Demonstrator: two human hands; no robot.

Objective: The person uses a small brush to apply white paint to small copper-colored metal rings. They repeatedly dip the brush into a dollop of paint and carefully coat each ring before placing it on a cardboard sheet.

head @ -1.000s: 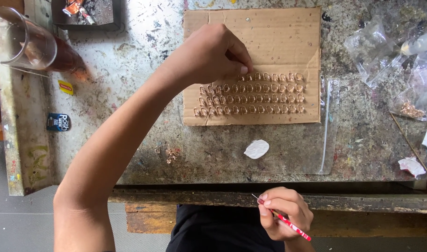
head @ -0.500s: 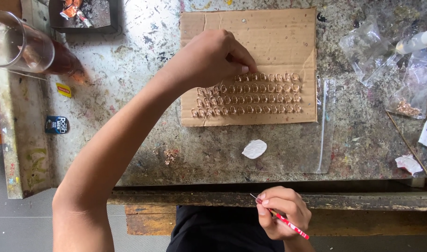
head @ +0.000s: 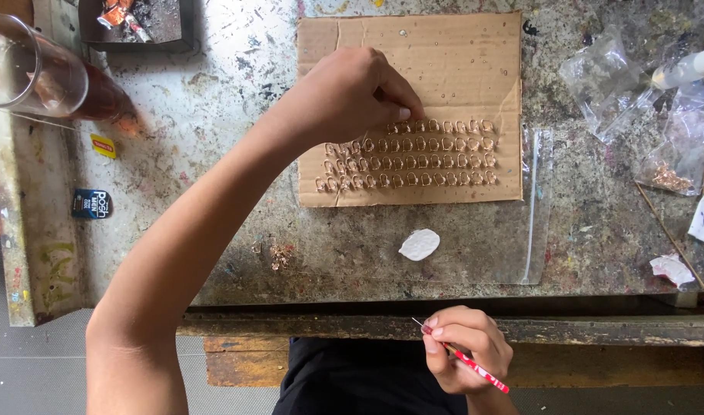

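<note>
Left hand [head: 352,96] pinching a small ring [head: 402,127] on the cardboard [head: 444,54]; best lifted gently. Right hand [head: 467,357], below cardboard, gripping a red pencil [head: 475,367].

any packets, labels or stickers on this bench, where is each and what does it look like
Small packet: left bench edge, rectangular, dark blue with white print.
Sticker: just above it, small tilted yellow rectangle with red.
Clear plastic bags: top right, crumpled, see-through; one holds coppery bits.
Flat clear sleeve: right of the cardboard.
</note>
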